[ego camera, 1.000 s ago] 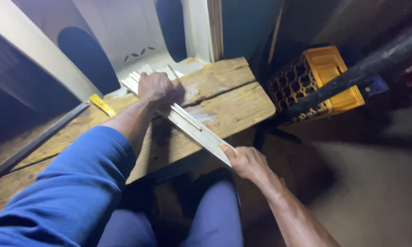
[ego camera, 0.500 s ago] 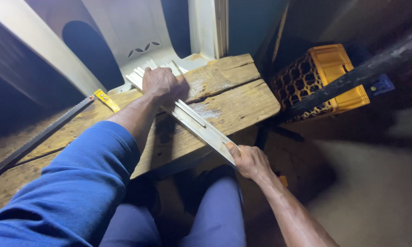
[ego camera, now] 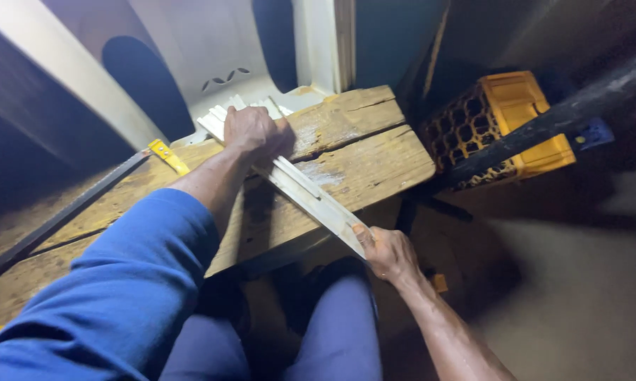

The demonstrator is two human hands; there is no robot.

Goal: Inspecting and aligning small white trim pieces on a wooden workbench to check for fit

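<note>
My left hand [ego camera: 253, 132] presses down on the bundle of pale wooden strips [ego camera: 297, 180], its grip folded over them where they lie across the rough plank table [ego camera: 364, 152]. My right hand [ego camera: 388, 250] holds the near end of the strips, which juts past the table's front edge above my knees, fingers wrapped narrow around it. Compared with a moment ago, little has changed: both hands hold the same spots and the strips run at the same slant from far left to near right. The view has only drifted slightly. A yellow-handled metal square [ego camera: 164, 156] lies on the table just left of my forearm. The yellow crate [ego camera: 515, 113] sits on the floor to the right, behind a dark bar [ego camera: 558, 120].
</note>
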